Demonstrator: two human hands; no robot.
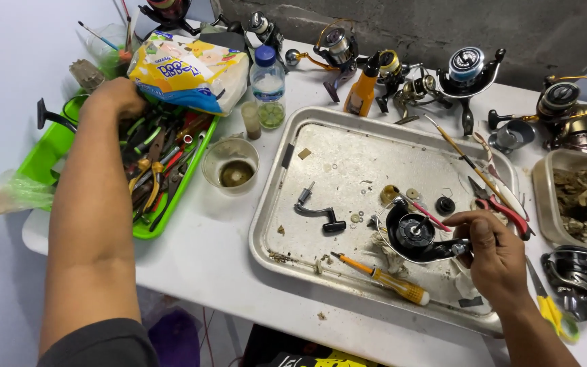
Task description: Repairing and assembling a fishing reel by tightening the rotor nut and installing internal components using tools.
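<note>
right hand [494, 255] grip closed on black reel body [412, 234] in metal tray [287, 177] | rigid, greasy-looking, likely slippery; hold by stem | left hand [113, 95] in green tool tray [49, 153], left of metal tray; grip hidden, cannot tell

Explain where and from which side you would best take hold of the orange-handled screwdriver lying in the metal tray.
Grip the orange-handled screwdriver by its thick handle, probably from above at the tray's near edge. It lies flat, handle end pointing right, clear of the right hand.

White table [225, 265] w/ metal tray [321, 268], green tray [49, 153], cup [231, 163], water bottle [268, 85], reels [470, 71].
</note>
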